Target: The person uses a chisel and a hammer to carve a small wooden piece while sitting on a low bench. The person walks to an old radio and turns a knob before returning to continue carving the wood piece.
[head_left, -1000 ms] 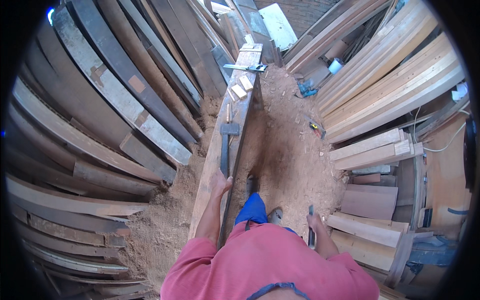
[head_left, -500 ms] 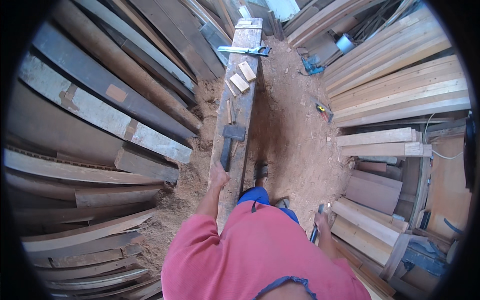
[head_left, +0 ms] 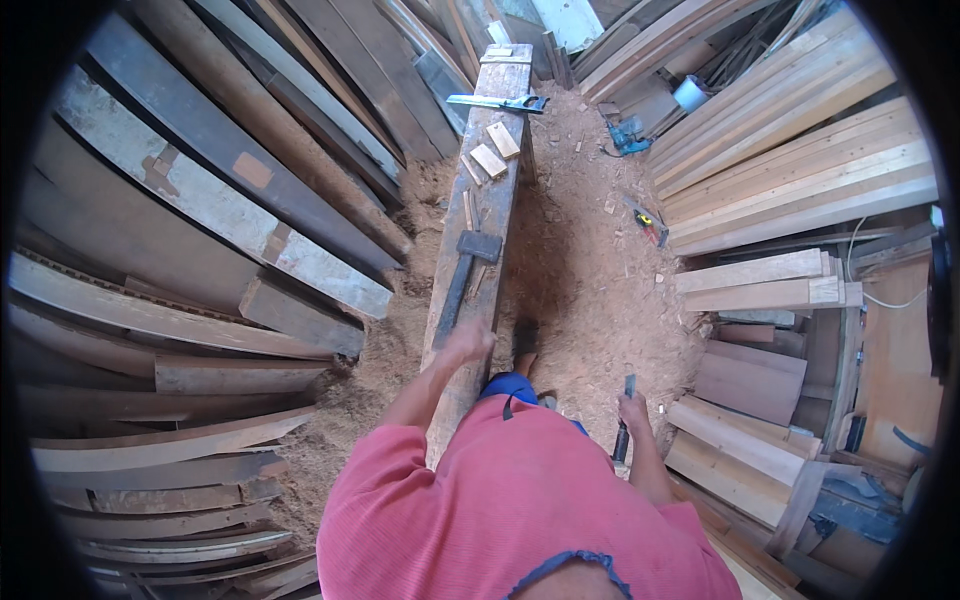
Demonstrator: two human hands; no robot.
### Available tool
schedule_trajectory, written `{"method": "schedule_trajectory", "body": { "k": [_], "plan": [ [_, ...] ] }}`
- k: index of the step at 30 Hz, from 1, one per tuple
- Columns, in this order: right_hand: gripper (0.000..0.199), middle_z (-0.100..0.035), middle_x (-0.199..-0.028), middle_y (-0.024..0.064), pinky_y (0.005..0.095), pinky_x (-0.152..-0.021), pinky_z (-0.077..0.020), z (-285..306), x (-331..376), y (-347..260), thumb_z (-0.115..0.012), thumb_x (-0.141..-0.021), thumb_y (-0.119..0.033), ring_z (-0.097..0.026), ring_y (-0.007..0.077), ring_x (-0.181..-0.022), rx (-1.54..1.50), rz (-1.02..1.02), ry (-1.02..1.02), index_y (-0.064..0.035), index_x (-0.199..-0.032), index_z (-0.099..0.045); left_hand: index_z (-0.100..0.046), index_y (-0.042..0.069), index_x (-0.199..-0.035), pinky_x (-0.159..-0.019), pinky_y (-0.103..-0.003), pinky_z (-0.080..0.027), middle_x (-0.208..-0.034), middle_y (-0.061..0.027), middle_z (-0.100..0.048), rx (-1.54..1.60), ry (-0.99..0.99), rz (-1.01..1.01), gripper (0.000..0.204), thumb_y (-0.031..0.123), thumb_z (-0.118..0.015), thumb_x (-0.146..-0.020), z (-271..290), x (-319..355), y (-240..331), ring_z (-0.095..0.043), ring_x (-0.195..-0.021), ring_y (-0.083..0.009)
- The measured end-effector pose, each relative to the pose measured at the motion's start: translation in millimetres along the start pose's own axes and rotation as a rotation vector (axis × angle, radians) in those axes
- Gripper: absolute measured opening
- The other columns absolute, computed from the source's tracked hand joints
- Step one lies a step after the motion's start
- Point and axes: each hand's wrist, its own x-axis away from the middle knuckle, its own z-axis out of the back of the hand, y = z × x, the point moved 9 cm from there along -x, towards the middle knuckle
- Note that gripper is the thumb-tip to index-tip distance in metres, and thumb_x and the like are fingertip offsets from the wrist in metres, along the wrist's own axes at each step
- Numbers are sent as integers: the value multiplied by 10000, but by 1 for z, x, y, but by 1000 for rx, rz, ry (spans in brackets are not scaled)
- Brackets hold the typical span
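Observation:
A mallet with a dark block head (head_left: 480, 246) and a long dark handle lies on the narrow wooden bench (head_left: 505, 76). Just right of the handle's near end is my left hand (head_left: 468, 343), off the mallet; motion smears its fingers. My right hand (head_left: 633, 408) is closed round a chisel (head_left: 621, 442), held over the floor to the right of my body, its flat metal blade pointing away from me and its dark handle toward me. Beyond the mallet on the bench lie thin wood strips (head_left: 469, 210) and two small pale wood blocks (head_left: 488, 160).
Across the bench's far part rests a handsaw (head_left: 490, 102). On the shaving-covered floor to the right lie a blue power tool (head_left: 629, 136) and a yellow-and-red hand tool (head_left: 645, 220). Long boards (head_left: 200, 210) lean at left; stacked planks (head_left: 800, 165) line the right.
My left hand has let go of the mallet handle and moved right. The mallet stays on the bench. My right hand has shifted a little away from me with the chisel.

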Motion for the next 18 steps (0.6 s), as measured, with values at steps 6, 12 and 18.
{"method": "schedule_trajectory", "body": {
  "k": [6,12,18],
  "plan": [
    [140,-511,-564,109,384,-389,-413,42,51,118,-503,-828,-110,-514,233,-424,43,-245,119,4,-752,-531,-569,52,-1172,-859,-449,-481,-1033,-185,-666,-244,-398,-233,490,456,-540,-896,-143,99,36,-635,-986,-353],
    [159,-535,-564,153,424,-385,-395,56,136,138,-529,-807,-93,-540,282,-423,239,-338,93,43,-738,-575,-644,39,-1058,-772,-267,-488,-934,36,-650,527,-716,-315,232,220,-533,-963,-174,133,28,-557,-886,-56],
    [149,-546,-574,191,449,-396,-407,45,108,217,-530,-797,-74,-549,317,-438,80,-377,47,63,-775,-585,-643,70,-1031,-659,-225,-464,-867,27,-628,748,-502,-174,233,270,-551,-954,-122,175,37,-557,-742,-70]
  ]
}}
